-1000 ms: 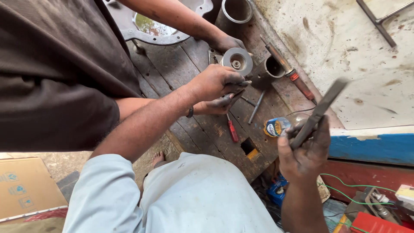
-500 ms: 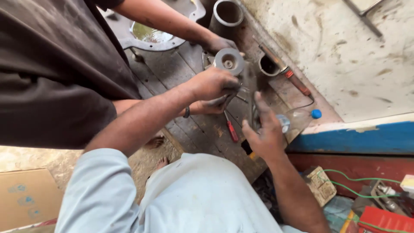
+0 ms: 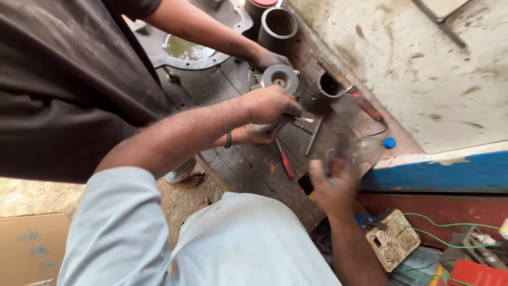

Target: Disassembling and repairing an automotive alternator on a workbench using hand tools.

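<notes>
My left hand (image 3: pixel 270 104) pinches a thin metal tool (image 3: pixel 302 119) at the middle of the plank surface (image 3: pixel 248 164), its grip closed to steady it below the round metal part (image 3: pixel 280 78). My right hand (image 3: pixel 332 185) hovers blurred at the near edge; whether its grip is open I cannot tell. A co-worker's hand (image 3: pixel 271 60) braces the part.

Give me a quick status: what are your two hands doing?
Left hand gripping small metal tool at round grey metal part. Right hand blurred, holding clear plastic bottle. Co-worker's hands crowd the part.
</notes>
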